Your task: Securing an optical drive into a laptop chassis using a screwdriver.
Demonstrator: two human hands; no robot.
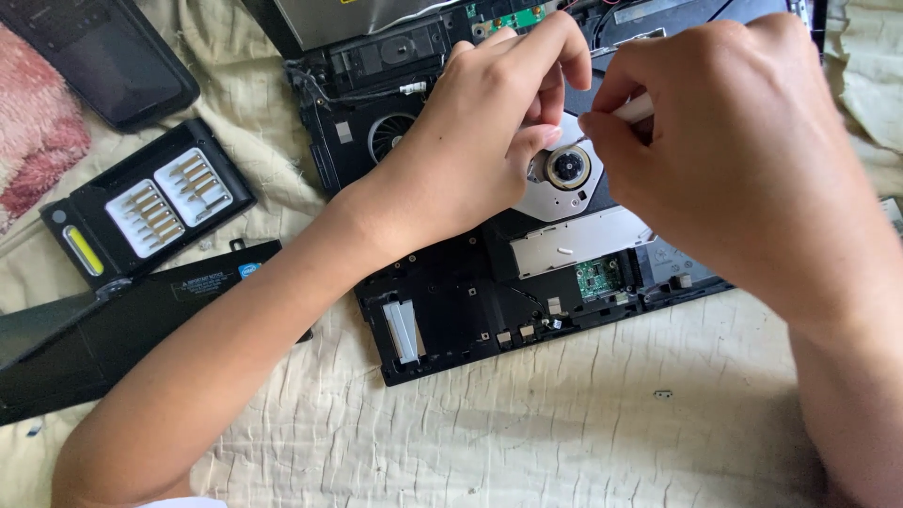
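An opened black laptop base point(451, 320) lies on a cream quilted sheet. Its silver optical drive point(574, 240) is exposed, with a round spindle point(569, 167) in the middle. My left hand point(470, 141) reaches over the base with its fingers curled together just above the spindle and its thumb against the drive; what the fingertips pinch is hidden. My right hand point(743, 160) comes in from the right, shut on a slim white tool point(638, 108) whose tip points toward my left fingertips.
A black bit case point(150, 202) with two rows of metal bits and a yellow tab lies to the left. A black cover panel point(141, 325) sits below it. A dark device point(113, 56) and pink cloth point(33, 132) occupy the top left. A small screw point(663, 394) rests on the sheet.
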